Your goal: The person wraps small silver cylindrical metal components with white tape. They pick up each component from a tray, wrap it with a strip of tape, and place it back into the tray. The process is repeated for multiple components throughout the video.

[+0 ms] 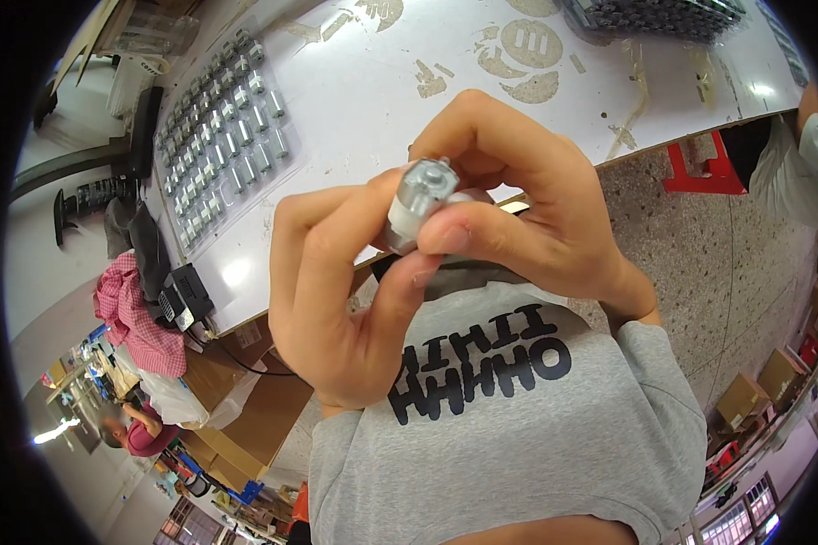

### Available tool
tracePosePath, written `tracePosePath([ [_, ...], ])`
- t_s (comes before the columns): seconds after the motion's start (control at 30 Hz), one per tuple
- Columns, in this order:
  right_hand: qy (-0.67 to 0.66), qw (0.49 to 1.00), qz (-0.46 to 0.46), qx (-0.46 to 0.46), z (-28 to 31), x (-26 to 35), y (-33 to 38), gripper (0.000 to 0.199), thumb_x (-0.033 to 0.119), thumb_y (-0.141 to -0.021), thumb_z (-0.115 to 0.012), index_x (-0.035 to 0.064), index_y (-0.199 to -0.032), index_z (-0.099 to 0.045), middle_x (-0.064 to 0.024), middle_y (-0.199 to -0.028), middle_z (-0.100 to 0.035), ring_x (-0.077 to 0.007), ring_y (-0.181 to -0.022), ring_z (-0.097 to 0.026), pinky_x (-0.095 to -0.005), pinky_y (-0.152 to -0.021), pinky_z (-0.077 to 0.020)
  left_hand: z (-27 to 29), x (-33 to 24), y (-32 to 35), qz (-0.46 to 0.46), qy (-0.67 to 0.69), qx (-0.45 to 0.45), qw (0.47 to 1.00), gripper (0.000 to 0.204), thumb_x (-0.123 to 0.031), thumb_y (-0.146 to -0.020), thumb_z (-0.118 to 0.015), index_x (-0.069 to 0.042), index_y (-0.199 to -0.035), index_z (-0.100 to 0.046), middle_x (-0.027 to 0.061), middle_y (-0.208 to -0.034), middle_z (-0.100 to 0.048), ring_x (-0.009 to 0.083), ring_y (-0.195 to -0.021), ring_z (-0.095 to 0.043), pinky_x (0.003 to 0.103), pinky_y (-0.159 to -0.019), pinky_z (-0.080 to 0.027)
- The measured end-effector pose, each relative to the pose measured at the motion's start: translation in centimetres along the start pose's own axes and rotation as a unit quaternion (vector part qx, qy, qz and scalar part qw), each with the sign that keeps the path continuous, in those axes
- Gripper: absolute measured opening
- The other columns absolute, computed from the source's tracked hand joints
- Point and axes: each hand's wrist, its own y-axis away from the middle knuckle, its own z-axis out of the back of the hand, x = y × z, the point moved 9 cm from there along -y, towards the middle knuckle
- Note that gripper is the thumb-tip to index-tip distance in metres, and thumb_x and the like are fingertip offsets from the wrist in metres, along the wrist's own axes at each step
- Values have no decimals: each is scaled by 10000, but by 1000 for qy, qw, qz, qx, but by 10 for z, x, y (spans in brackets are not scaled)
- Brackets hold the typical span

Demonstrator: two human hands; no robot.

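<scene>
A small silvery motor (421, 189) with a whitish band round its body is held up before me, over the table's front edge. Its end with a short stub points up and away. My left hand (332, 282) is closed on it from the left, with thumb and fingers against its side. From the right, the thumb of my right hand (541, 195) presses on the same motor, while the curled fingers behind are partly hidden. Similar small motors (232, 141) stand in rows in a clear plastic tray (288, 154) at the left.
The white table (345, 113) has worn, peeled patches. A stack of dark parts in clear trays (659, 18) stands at the far right. A black box (187, 297) and a pink checked cloth (141, 313) are at the left. A red stool (711, 171) and another person's arm (811, 107) show right.
</scene>
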Motion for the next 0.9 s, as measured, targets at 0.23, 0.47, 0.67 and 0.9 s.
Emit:
tracePosePath([
  [0.23, -35, 999, -23, 10, -2, -2, 2, 228, 167, -803, -586, -11, -905, -486, -39, -713, -559, -64, -653, -530, -174, -585, -402, -5, 0, 1, 36, 16, -5, 999, 334, -147, -841, -498, 75, -1089, -470, 72, -801, -544, 95, -699, -468, 211, -649, -381],
  [0.47, -18, 999, -19, 31, 4, 11, 1, 111, 97, -814, -529, -10, -844, -513, -39, -645, -552, -55, -516, -494, -166, -447, -374, -7, 19, 0, 115, 176, 25, 977, 315, -75, -790, -528, 53, -1075, -483, 100, -918, -564, 98, -695, -521, 202, -613, -433],
  [0.67, -27, 999, 27, 18, 4, 10, 2, 147, 88, -806, -535, -14, -905, -494, -43, -711, -565, -55, -601, -523, -156, -475, -390, -14, 17, 4, 172, 193, -12, 966, 407, -272, -853, -414, 59, -1084, -460, 102, -878, -550, 124, -720, -503, 223, -663, -402],
  [0.9, -15, 1000, -1, -25, 8, 7, 0, 236, 154, -807, -574, -10, -944, -474, -23, -712, -550, -23, -541, -462, -136, -440, -332, -17, 11, 2, 101, 96, 35, 990, 407, -225, -862, -465, 87, -1122, -437, 132, -974, -538, 148, -777, -519, 248, -715, -411],
])
